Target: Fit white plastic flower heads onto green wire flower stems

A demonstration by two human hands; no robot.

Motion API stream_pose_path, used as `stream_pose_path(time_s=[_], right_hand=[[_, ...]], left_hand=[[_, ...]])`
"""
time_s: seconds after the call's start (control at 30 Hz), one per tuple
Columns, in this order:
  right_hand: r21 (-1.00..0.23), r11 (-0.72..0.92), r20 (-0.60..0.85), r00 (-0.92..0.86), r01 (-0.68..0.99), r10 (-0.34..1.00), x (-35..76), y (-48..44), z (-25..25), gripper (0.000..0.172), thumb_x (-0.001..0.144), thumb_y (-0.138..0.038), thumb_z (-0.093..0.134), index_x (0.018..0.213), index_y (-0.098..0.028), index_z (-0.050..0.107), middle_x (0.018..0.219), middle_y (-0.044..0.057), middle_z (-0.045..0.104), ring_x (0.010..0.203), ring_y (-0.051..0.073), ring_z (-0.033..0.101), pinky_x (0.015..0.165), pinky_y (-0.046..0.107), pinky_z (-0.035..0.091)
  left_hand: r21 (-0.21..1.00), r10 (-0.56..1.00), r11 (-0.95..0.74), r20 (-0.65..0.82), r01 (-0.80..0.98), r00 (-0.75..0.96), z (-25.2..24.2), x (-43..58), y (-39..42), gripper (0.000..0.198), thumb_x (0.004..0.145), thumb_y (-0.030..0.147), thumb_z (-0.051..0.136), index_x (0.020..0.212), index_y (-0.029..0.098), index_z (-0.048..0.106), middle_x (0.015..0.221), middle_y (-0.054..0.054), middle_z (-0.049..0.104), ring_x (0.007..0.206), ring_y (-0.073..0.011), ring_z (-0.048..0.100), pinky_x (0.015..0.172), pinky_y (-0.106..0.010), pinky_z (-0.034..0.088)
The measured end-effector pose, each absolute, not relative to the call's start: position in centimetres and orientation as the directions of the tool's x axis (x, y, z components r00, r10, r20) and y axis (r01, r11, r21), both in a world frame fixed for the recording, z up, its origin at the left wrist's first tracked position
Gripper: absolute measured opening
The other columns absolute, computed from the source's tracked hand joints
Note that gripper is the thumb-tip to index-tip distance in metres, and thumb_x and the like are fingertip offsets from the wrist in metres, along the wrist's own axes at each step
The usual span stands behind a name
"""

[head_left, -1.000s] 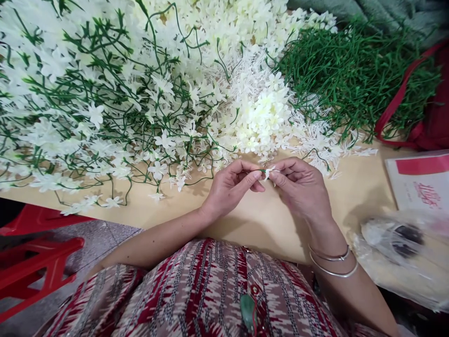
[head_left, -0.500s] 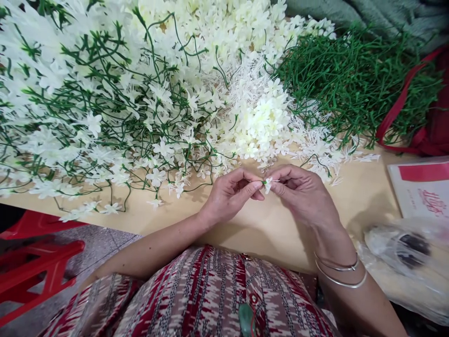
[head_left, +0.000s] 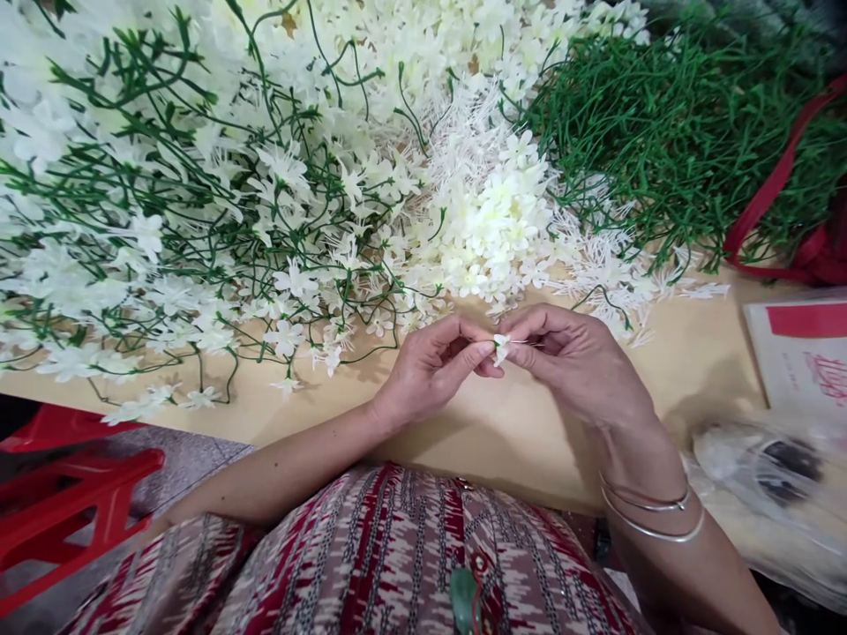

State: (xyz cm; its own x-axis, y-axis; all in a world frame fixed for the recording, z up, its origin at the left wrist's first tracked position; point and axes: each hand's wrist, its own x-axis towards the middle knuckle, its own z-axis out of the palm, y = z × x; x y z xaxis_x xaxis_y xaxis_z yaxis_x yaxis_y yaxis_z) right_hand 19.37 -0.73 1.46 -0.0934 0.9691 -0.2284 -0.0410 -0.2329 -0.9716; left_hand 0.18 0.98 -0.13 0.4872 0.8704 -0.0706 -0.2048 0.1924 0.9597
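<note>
Right now, closest to my camera, the patterned top [head_left: 371,547] fills the lower part of my view, with a green pendant [head_left: 466,600] lying on it. Just beyond, two silver bangles [head_left: 662,537] circle the wrist of my right hand [head_left: 586,366], which meets my left hand [head_left: 430,366] over the bare front of the counter [head_left: 496,432]. Between them is one small white blossom [head_left: 501,349]. My left fingers are narrow, pinched at its green base; my right fingers are pinched on its other side, where a fine white strand sticks out. What has just changed is small: a second ago more green showed between the fingertips and the petals bunched toward the right thumb, whereas now they sit against the left fingertips with only a fleck of green visible. I take that as flower and base drawn closer together, though I can't tell how firmly they are joined. Further off, the stemmed white flowers [head_left: 284,273] spread to the left, the loose yellow-white petals [head_left: 503,220] lie straight ahead, and the tangled green stems [head_left: 662,132] rest at the right, all looking unchanged.
</note>
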Motion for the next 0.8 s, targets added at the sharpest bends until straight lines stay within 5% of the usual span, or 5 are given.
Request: stream_pose_path(time_s=[0.2, 0.4, 0.57, 0.7, 0.8], right_hand=[[-0.957, -0.286, -0.283, -0.057, -0.048, 0.957, 19.3, -0.4, 1.3, 0.026, 0.072, -0.041, 0.092, 0.077, -0.024, 0.072, 0.074, -0.002, 0.070, 0.068, 0.014, 0.063, 0.065, 0.027, 0.053], [-0.917, -0.270, -0.285, 0.010, -0.293, 0.958, 19.9, -0.5, 0.6, 0.042, 0.065, -0.051, 0.095, 0.094, -0.029, 0.075, 0.090, 0.001, 0.075, 0.083, 0.018, 0.070, 0.081, 0.033, 0.060], [-0.905, -0.216, -0.275, 0.116, -0.366, 0.955, 20.7, -0.5, 0.0, 0.035, 0.071, -0.052, 0.090, 0.091, -0.029, 0.074, 0.090, 0.001, 0.074, 0.087, 0.018, 0.071, 0.100, 0.039, 0.060], [-0.913, -0.221, -0.271, 0.105, -0.343, 0.957, 20.7, -0.4, -0.1, 0.034, 0.070, -0.051, 0.092, 0.090, -0.030, 0.074, 0.087, 0.000, 0.073, 0.084, 0.017, 0.071, 0.099, 0.040, 0.062], [-0.922, -0.220, -0.258, 0.082, -0.318, 0.963, 20.6, -0.5, -0.1, 0.033, 0.070, -0.051, 0.092, 0.090, -0.031, 0.075, 0.086, 0.000, 0.074, 0.084, 0.017, 0.072, 0.097, 0.039, 0.062]], left_hand=[[0.953, 0.866, 0.211, -0.080, -0.217, 0.493, -0.3, 0.4, 0.9, 0.034, 0.097, 0.050, 0.070, 0.093, 0.018, 0.063, 0.075, -0.001, 0.073, 0.071, -0.0105, 0.073, 0.075, -0.023, 0.059], [0.936, 0.878, 0.202, -0.044, -0.287, 0.476, -0.1, 0.3, 0.8, 0.034, 0.097, 0.051, 0.070, 0.096, 0.018, 0.062, 0.078, 0.001, 0.069, 0.072, -0.0103, 0.070, 0.077, -0.025, 0.059], [0.989, 0.908, -0.132, 0.148, -0.066, 0.393, 2.2, -1.2, 0.7, 0.019, 0.104, 0.036, 0.062, 0.103, 0.020, 0.071, 0.090, -0.003, 0.073, 0.083, -0.0129, 0.070, 0.080, -0.028, 0.060], [0.641, 0.680, -0.718, 0.729, 0.272, 0.078, 5.5, -4.1, 2.4, 0.025, 0.104, 0.021, 0.060, 0.125, 0.028, 0.071, 0.114, -0.002, 0.074, 0.112, -0.0172, 0.068, 0.100, -0.037, 0.058], [0.387, 0.528, -0.686, 0.847, 0.617, 0.056, 6.9, -5.9, 3.8, 0.059, 0.099, 0.040, 0.070, 0.153, 0.025, 0.053, 0.155, -0.005, 0.054, 0.153, -0.0304, 0.039, 0.129, -0.055, 0.034]])
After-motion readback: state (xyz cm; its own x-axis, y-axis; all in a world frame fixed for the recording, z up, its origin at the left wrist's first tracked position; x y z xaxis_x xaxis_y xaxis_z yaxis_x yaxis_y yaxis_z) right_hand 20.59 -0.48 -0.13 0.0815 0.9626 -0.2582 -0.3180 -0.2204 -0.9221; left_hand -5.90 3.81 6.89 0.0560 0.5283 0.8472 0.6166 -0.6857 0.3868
